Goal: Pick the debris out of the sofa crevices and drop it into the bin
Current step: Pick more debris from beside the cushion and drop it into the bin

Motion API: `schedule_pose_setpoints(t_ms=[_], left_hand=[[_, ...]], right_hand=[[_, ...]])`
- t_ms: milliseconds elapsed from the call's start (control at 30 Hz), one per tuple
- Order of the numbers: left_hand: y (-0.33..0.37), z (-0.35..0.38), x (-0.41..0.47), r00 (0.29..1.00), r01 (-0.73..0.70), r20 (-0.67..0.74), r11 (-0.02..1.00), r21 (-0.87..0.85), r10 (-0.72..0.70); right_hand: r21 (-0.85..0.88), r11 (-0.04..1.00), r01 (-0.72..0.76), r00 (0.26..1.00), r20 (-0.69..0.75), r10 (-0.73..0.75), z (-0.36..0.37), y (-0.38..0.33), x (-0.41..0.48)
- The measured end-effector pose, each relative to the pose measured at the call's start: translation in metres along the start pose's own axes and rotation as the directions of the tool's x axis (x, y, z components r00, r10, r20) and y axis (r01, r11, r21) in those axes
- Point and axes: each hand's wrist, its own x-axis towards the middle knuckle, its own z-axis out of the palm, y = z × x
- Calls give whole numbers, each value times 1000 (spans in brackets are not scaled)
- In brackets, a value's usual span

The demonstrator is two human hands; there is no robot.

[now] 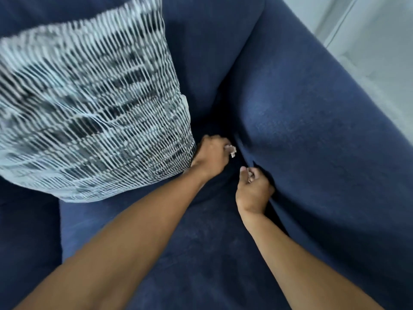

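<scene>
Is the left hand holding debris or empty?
Holding. The left hand is closed around a pale scrap that sticks out past its fingers, above the crevice.

My left hand pinches pale debris (crumpled) at the sofa crevice; my right hand closes beside it.

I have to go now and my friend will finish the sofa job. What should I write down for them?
Left hand: closed on a small pale scrap, beside the patterned cushion.
Right hand: fingers curled at the crevice by the sofa arm, pinching something small; too tiny to name.
Done: some debris is picked out.
Left: drop it in the bin, which is not in view, then check the rest of the crevices.
</scene>
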Motion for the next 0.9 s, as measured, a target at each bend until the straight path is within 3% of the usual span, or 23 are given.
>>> schedule_pose_setpoints(t_ms=[567,733,900], left_hand=[[163,-166,-94,974,-165,-149,985,46,170],[239,-198,-130,952,-253,-163,965,62,260],[319,-209,-162,916,-348,-177,933,96,360]], right_hand=[[-76,941,329,942,102,-321,-197,-148,-45],[-260,835,485,874,174,-454,-298,-178,-54],[-376,800,467,882,145,-448,-397,-190,-56]])
